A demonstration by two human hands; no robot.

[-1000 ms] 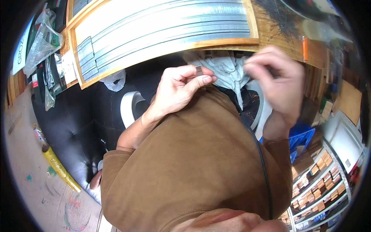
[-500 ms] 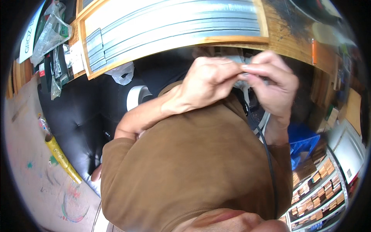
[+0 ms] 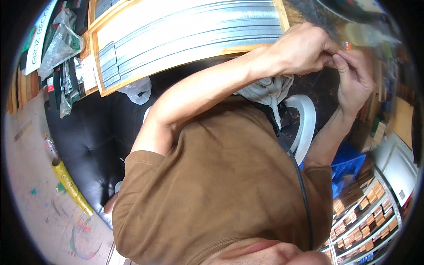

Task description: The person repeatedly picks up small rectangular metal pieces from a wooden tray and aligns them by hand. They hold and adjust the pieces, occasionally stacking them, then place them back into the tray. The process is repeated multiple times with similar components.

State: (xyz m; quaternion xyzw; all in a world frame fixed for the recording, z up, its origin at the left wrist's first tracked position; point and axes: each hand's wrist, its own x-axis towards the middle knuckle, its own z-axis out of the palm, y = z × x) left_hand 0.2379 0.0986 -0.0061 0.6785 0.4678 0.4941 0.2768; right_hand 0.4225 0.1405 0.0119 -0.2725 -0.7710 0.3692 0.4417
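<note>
My left hand (image 3: 304, 51) reaches across to the right, past the right end of a wooden-framed tray (image 3: 282, 20). Its fingertips are pinched together and meet those of my right hand (image 3: 355, 79), whose thumb and forefinger are also closed. Whatever lies between the fingertips is too small and hidden to make out. Rows of thin grey metal pieces (image 3: 194, 37) fill much of the tray. A translucent pale bottle (image 3: 362, 34) is just beyond my right hand, with a bit of an orange thing (image 3: 348, 45) showing by the fingers.
A whitish cloth (image 3: 269, 90) lies below my left wrist, near a white curved armrest (image 3: 304, 123). At left are a black padded seat (image 3: 84, 137), plastic bags (image 3: 62, 44) and a yellow tube (image 3: 70, 185). A blue crate (image 3: 346, 168) and shelves of small boxes (image 3: 366, 221) are at right.
Both hands have moved right and farther away, from in front of my chest to beyond the tray's right end. Their fingertips remain together.
</note>
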